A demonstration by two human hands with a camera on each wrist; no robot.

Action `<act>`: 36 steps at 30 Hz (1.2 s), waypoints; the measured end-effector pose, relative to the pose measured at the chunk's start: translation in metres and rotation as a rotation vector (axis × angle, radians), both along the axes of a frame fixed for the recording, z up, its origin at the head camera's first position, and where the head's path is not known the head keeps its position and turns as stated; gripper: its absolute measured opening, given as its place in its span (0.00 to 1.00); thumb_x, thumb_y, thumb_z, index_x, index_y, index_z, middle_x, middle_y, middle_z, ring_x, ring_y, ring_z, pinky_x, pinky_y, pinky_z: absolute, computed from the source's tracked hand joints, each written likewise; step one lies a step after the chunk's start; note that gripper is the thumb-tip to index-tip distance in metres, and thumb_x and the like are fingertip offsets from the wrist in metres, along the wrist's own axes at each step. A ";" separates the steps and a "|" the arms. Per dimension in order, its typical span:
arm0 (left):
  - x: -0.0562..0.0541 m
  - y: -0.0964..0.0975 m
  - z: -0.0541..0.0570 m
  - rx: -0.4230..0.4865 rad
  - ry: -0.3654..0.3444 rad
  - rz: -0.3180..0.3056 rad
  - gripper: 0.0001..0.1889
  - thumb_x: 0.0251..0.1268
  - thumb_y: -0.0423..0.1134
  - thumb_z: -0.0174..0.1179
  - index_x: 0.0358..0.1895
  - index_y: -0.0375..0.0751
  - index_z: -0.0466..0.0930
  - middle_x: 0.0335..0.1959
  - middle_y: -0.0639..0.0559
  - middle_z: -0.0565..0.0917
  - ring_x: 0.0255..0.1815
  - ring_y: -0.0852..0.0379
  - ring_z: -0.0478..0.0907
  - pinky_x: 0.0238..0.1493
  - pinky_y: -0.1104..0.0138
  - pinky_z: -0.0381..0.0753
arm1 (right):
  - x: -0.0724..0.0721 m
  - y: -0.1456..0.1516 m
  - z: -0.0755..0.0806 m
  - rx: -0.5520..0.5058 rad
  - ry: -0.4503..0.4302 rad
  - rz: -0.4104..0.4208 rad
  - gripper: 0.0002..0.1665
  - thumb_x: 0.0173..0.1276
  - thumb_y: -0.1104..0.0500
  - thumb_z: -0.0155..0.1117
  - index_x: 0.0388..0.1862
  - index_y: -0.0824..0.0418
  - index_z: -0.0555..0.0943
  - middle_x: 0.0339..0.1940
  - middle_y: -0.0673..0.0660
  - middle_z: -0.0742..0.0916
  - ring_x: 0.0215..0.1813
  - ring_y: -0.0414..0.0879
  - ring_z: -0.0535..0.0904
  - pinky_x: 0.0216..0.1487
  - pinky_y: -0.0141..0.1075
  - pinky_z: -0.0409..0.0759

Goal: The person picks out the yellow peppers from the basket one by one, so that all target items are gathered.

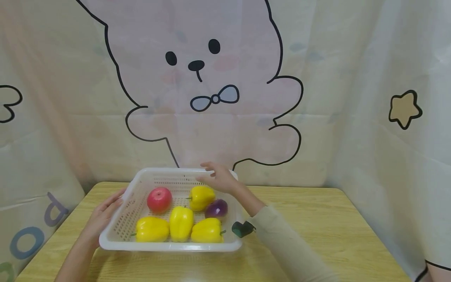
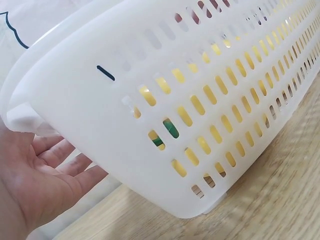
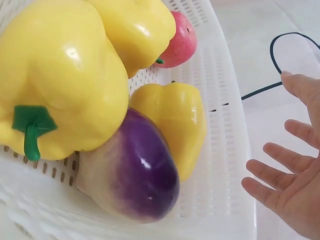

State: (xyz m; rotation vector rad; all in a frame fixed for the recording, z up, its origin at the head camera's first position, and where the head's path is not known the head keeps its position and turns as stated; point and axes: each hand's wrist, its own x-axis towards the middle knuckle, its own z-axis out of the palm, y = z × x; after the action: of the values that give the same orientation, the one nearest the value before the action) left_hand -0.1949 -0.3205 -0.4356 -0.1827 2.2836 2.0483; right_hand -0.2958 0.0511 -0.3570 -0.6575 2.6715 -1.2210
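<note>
A white plastic basket (image 1: 170,246) with slotted walls stands on the table. In it lie several yellow bell peppers (image 1: 181,223), a pinkish-red round fruit (image 1: 159,200) and a purple vegetable (image 1: 216,209) fading to cream (image 3: 131,172). My left hand (image 1: 100,221) is at the basket's left side; in the left wrist view its extended fingers (image 2: 82,180) lie against the end wall, just under the rim. Over the back right corner of the basket is my right hand (image 1: 222,180). In the right wrist view its fingers (image 3: 272,175) are spread and hold nothing.
The basket rests on a wood-grain table (image 1: 299,235). Beside its right wall, near the right sleeve (image 1: 285,239), is a dark green object (image 1: 243,229) of unclear kind. A curtain (image 1: 218,133) printed with a bear hangs behind the table and along both sides.
</note>
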 end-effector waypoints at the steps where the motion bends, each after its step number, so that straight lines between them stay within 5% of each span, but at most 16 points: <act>1: 0.000 0.000 0.000 -0.003 -0.005 0.000 0.32 0.87 0.56 0.46 0.87 0.60 0.53 0.46 0.82 0.80 0.46 0.68 0.84 0.46 0.65 0.88 | -0.001 -0.001 -0.002 -0.006 0.000 0.001 0.36 0.77 0.46 0.66 0.79 0.56 0.71 0.76 0.66 0.77 0.70 0.63 0.79 0.65 0.56 0.82; 13: 0.001 0.000 0.000 -0.028 -0.008 0.002 0.35 0.86 0.57 0.46 0.87 0.53 0.49 0.46 0.82 0.79 0.46 0.69 0.84 0.48 0.65 0.88 | -0.002 -0.009 -0.020 -0.052 -0.083 -0.011 0.38 0.74 0.44 0.69 0.78 0.53 0.71 0.76 0.62 0.77 0.71 0.61 0.77 0.65 0.57 0.81; 36: 0.000 0.002 0.002 -0.035 -0.008 0.012 0.36 0.87 0.56 0.46 0.87 0.48 0.48 0.47 0.81 0.78 0.47 0.69 0.83 0.49 0.66 0.87 | -0.010 -0.015 -0.044 -0.004 -0.110 0.047 0.42 0.61 0.52 0.81 0.73 0.56 0.77 0.69 0.65 0.81 0.63 0.58 0.81 0.67 0.56 0.80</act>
State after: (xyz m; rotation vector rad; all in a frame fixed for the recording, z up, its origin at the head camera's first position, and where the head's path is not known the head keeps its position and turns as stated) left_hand -0.1952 -0.3187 -0.4339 -0.2062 2.3209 2.0104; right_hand -0.3058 0.0360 -0.4012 -0.6315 2.5505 -1.2135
